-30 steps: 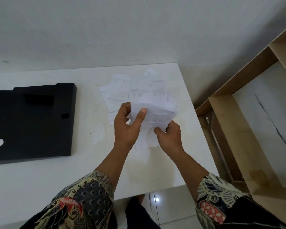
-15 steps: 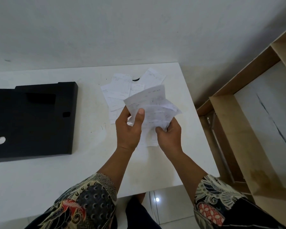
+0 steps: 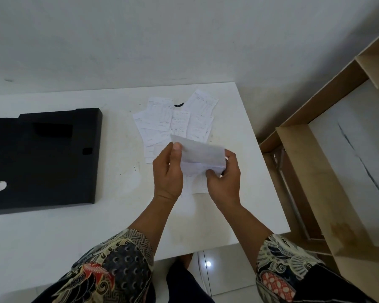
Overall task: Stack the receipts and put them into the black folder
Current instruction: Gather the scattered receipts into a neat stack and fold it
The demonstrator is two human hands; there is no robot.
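A small bundle of white receipts is held above the white table between both hands. My left hand pinches its left edge with the thumb on top. My right hand grips its right lower corner. The top sheet lies tilted, nearly flat. Several more receipts lie fanned out on the table just beyond my hands, and one or two receipts lie under them. The black folder lies flat and closed at the table's left side.
A small dark object peeks out behind the loose receipts. The table's right edge runs close to my right hand. Wooden shelving boards stand to the right of the table. A white wall rises behind. Tiled floor shows below.
The held receipts have tipped from upright to nearly flat and moved a little right. More of the loose receipts on the table are uncovered.
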